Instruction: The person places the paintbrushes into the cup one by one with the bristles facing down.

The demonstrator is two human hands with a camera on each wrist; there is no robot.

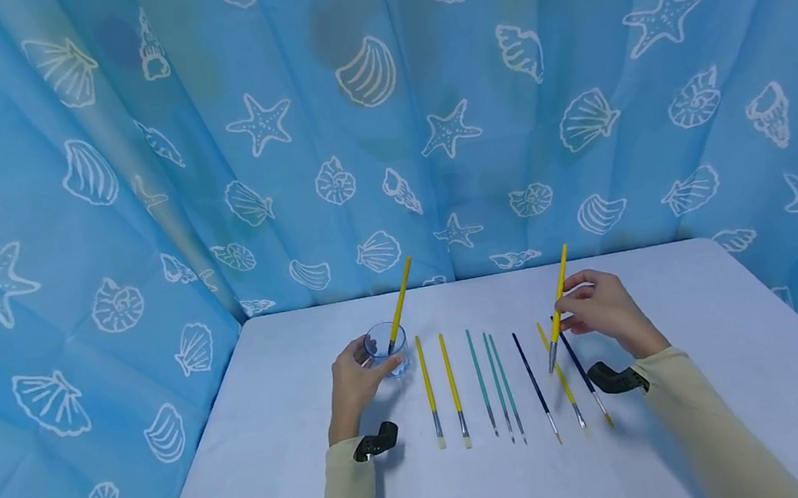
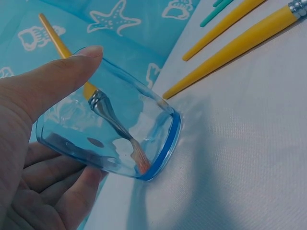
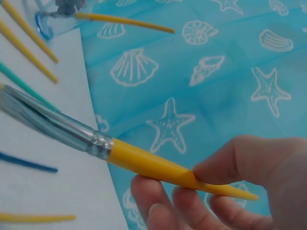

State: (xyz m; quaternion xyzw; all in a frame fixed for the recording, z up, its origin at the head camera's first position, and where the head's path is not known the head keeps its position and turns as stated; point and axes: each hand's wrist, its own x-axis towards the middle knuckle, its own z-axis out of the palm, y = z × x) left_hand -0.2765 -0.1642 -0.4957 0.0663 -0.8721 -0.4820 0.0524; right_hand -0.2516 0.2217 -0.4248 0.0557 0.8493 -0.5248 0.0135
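Note:
My left hand (image 1: 353,383) grips a clear blue-tinted cup (image 2: 169,146), thumb on one side and fingers round the other. Inside leans a yellow-handled paintbrush (image 1: 401,303); its bristles point down to the cup's thick blue base, and the handle sticks out past the rim. On the right, my right hand (image 1: 602,308) pinches another yellow paintbrush (image 3: 148,163) by its handle, bristle end slanting down. That brush hangs over a yellow flat brush (image 1: 563,379) and a dark-handled brush (image 1: 578,360) lying on the table.
Between the hands, several brushes lie in a spaced row on the white tabletop (image 1: 247,471): yellow brushes (image 1: 449,377), thin green brushes (image 1: 480,377) and a dark brush (image 1: 532,374). A blue curtain (image 1: 372,160) with white shells hangs behind the table's back edge.

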